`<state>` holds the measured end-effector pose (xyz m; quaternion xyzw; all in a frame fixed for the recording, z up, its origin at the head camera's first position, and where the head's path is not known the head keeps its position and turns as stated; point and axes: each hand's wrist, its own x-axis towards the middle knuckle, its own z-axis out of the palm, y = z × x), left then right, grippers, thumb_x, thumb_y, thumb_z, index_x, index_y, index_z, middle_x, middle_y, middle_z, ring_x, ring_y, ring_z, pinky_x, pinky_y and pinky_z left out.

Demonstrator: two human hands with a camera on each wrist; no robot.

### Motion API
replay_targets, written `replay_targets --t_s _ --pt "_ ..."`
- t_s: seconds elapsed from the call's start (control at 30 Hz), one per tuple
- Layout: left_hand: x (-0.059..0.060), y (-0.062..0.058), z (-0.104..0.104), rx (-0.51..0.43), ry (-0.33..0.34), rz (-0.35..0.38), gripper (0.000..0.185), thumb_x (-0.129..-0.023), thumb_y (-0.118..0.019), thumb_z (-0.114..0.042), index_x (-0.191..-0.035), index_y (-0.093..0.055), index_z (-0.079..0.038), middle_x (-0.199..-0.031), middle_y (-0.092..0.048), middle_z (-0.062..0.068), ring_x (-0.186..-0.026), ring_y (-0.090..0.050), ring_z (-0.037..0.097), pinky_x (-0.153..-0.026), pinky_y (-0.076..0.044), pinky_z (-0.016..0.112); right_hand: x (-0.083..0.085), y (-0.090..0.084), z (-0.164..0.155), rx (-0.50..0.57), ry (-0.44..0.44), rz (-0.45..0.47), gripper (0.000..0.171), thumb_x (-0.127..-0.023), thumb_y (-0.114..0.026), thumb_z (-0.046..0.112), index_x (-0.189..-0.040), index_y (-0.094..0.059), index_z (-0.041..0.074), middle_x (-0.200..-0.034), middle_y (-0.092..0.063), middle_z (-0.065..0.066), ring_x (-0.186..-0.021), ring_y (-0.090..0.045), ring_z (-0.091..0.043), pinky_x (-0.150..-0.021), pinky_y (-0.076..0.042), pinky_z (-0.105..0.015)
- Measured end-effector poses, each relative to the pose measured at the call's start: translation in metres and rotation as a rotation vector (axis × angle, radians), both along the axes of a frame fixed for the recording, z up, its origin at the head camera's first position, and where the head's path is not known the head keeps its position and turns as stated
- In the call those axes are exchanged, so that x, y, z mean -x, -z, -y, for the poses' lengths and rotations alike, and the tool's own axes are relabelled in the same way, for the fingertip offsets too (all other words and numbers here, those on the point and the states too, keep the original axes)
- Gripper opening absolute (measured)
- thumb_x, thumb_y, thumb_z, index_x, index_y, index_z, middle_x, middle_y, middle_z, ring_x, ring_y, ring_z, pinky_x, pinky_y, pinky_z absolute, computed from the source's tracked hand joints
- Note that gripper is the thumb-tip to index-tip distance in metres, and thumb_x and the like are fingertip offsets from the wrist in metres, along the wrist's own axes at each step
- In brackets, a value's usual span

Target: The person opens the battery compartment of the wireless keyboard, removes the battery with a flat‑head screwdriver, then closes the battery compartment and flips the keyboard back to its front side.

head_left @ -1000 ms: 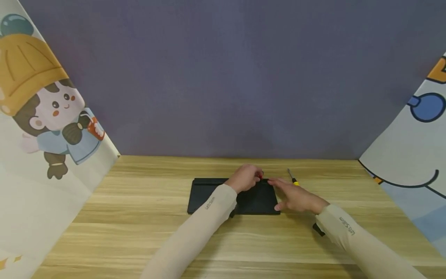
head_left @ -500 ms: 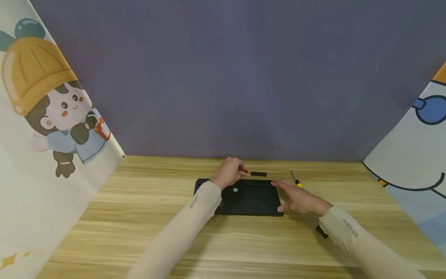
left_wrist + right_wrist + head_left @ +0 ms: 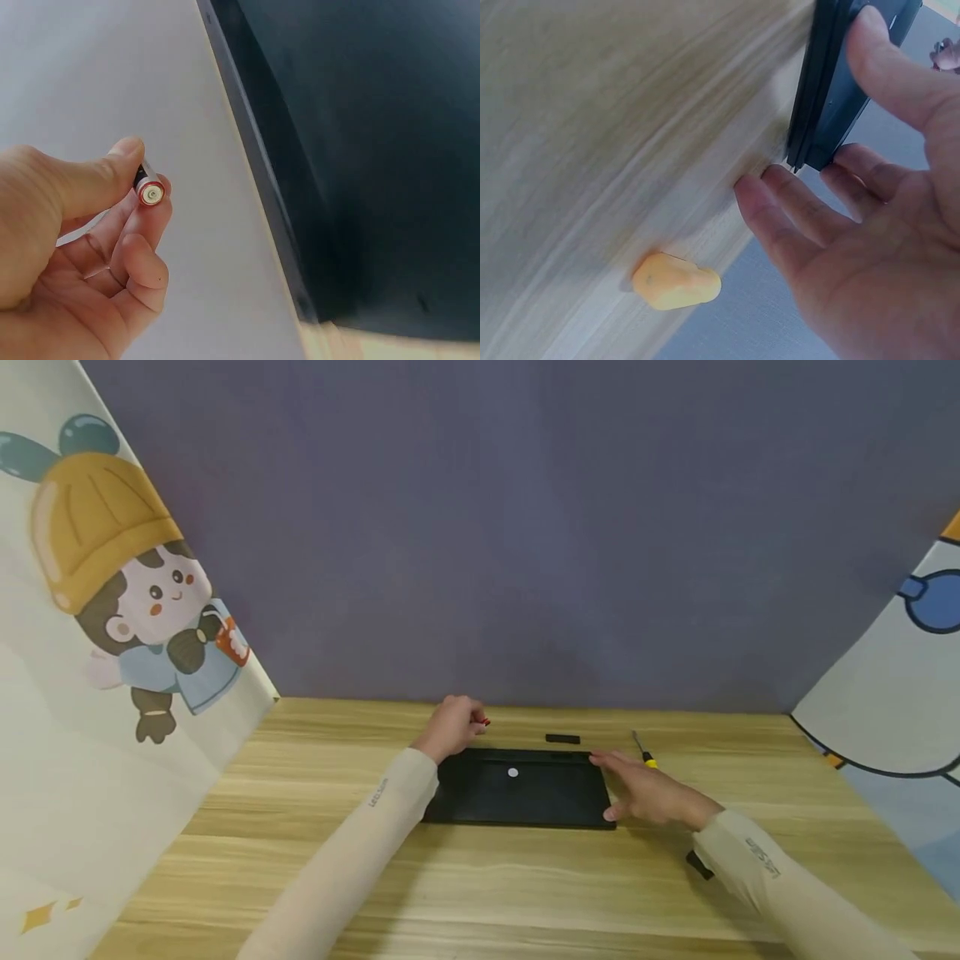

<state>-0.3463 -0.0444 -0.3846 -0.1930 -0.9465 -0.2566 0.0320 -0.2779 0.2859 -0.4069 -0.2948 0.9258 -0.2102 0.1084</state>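
The battery (image 3: 151,193), a small cylinder with a red ring about its pale round end, is in the left hand (image 3: 452,727), off the far left part of the black flat device (image 3: 540,797). The left thumb and forefinger are closed in a pinch on the battery; the remaining fingers are loosely bent, with nothing in them. From where I stand, the battery is clear of the device; its height over the desk (image 3: 487,893) I cannot tell.

The device lies flat on the desk, a ridge along its far edge. A darker recess shows in that ridge toward the right end. A white round sticker (image 3: 513,772) is on its upper face. The right hand (image 3: 652,793) is at the device's right side, fingers extended and spread, gripping nothing; the thumb rests against the device's edge near the near corner, and the forefinger reaches to the far corner.

A narrow black strip (image 3: 562,738) lies on the desk just beyond the device. A screwdriver (image 3: 645,756) with a metal shaft and yellow-and-black handle lies beyond the right hand, partly hidden by it. Both arms are in cream sleeves (image 3: 337,860) with printed lettering. Behind the desk stands a plain grey-blue backdrop (image 3: 525,543); a cartoon-printed panel (image 3: 150,585) flanks it at left.
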Motion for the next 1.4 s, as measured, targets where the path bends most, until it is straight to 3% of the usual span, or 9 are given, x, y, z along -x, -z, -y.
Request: replay_targets --t_s 0.2,0.43,0.63,0.83,1.07,1.4 --pt "0.004 0.005 0.019 -0.079 -0.054 0.1 0.006 -0.092 -0.071 -0.005 -0.093 -0.074 -0.001 -0.094 -0.069 0.009 -0.075 -0.061 0.018 -0.062 -0.05 0.03 -0.002 0.002 -0.006 -0.011 0.022 0.002 0.084 -0.085 -0.08 0.027 -0.149 -0.036 -0.005 -0.153 -0.031 -0.032 -0.133 -0.04 -0.05 -0.1 -0.041 -0.06" --pt "0.015 0.017 0.036 -0.032 -0.1 0.064 0.008 -0.09 -0.073 -0.004 -0.083 -0.074 -0.004 -0.084 -0.069 0.007 -0.072 -0.059 0.019 -0.063 -0.049 0.031 0.0 0.003 -0.007 -0.01 0.023 0.008 0.085 -0.085 -0.08 0.028 -0.15 -0.036 -0.005 -0.154 -0.031 -0.03 -0.135 -0.038 -0.049 -0.102 -0.04 -0.061" --pt "0.024 0.029 0.049 -0.014 -0.177 0.147 0.011 -0.091 -0.073 -0.007 -0.082 -0.074 -0.003 -0.081 -0.068 0.007 -0.069 -0.058 0.019 -0.063 -0.049 0.032 0.0 0.003 -0.005 -0.016 0.036 0.011 0.085 -0.084 -0.08 0.028 -0.15 -0.037 -0.004 -0.153 -0.032 -0.03 -0.133 -0.042 -0.048 -0.101 -0.041 -0.059" --pt "0.023 0.032 0.057 0.018 -0.237 0.216 0.01 -0.089 -0.075 -0.008 -0.083 -0.072 -0.001 -0.082 -0.068 0.01 -0.074 -0.062 0.023 -0.071 -0.054 0.039 0.0 0.005 -0.004 -0.021 0.032 0.012 0.085 -0.084 -0.08 0.027 -0.15 -0.036 -0.004 -0.153 -0.032 -0.029 -0.134 -0.041 -0.048 -0.101 -0.042 -0.059" --pt "0.028 0.036 0.059 0.047 -0.252 0.198 0.006 -0.088 -0.073 -0.005 -0.09 -0.071 0.0 -0.09 -0.069 0.012 -0.081 -0.064 0.026 -0.076 -0.054 0.041 -0.002 0.004 -0.001 -0.021 0.033 0.006 0.084 -0.085 -0.08 0.026 -0.15 -0.037 -0.004 -0.153 -0.033 -0.029 -0.134 -0.041 -0.048 -0.101 -0.042 -0.058" --pt "0.036 0.038 0.058 0.092 -0.247 0.191 0.015 -0.091 -0.072 -0.012 -0.094 -0.07 0.002 -0.094 -0.069 0.015 -0.085 -0.064 0.028 -0.079 -0.053 0.041 -0.002 0.001 0.002 -0.026 0.067 0.031 0.084 -0.084 -0.08 0.026 -0.152 -0.036 0.001 -0.156 -0.029 -0.028 -0.133 -0.043 -0.046 -0.1 -0.043 -0.058"
